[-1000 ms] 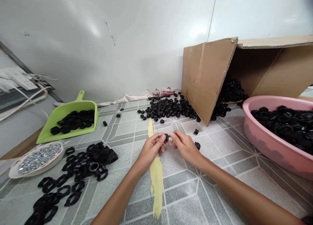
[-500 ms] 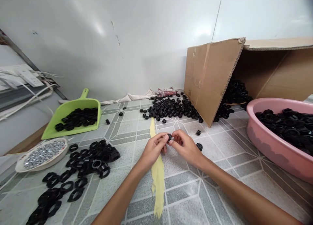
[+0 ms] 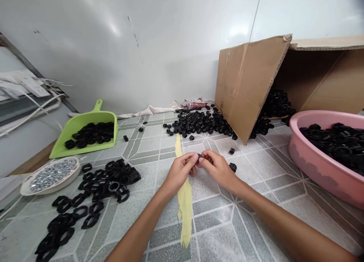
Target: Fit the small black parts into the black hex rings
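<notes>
A small black plastic part is pinched between the fingertips of both hands, above the tiled floor. My left hand grips it from the left with thumb and fingers. My right hand closes on it from the other side, so most of the part is hidden. Under the hands runs a yellow strip on the floor. Just right of my right hand lies a round black part, with another small black piece behind it.
Farther back spreads a heap of small black parts, beside a tipped cardboard box. A pink basin of black parts stands right. Leftward are a green dustpan, a dish of silvery pieces and loose black rings.
Both hands stay together around the black part, which has turned slightly and is more covered by the fingers. The whole view has shifted a little.
</notes>
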{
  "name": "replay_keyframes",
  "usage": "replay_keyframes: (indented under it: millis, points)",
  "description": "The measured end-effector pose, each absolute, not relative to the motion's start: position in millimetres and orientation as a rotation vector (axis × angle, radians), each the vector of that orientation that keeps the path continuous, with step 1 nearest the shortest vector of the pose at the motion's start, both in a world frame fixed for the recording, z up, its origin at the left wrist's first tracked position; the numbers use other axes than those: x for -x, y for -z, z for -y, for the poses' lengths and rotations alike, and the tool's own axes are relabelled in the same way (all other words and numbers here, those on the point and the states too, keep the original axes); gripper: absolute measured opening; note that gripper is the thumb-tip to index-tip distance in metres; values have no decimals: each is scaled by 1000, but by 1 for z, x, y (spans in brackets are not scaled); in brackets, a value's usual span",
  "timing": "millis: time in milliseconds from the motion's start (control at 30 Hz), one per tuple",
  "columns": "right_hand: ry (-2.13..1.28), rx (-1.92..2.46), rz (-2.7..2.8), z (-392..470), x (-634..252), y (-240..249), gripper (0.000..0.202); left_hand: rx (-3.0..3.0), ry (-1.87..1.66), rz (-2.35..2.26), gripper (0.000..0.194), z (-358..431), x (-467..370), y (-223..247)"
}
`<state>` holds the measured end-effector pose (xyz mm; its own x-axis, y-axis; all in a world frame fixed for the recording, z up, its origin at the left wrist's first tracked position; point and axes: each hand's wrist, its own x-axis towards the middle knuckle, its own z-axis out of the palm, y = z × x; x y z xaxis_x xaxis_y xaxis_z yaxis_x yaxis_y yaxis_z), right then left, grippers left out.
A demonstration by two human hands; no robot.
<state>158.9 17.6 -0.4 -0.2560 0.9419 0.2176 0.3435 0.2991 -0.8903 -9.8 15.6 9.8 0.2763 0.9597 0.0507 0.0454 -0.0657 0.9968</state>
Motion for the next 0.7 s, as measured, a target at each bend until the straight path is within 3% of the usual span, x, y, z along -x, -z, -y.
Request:
replay_keyframes:
  millis: [400,600,700]
  points:
    - [-1275,1105,1717,-22,-170,-6,28,-1402,-1218,-1123,36,3,-10,-3]
    - [-1407,1022,1564,-16,-168,-15,18,-1601,-1285,-1301,32,10,-11,-3]
    - [-1411,991,1511,-16,-165,-18,22,-1716,-1239,-1336,29,11,-8,-6]
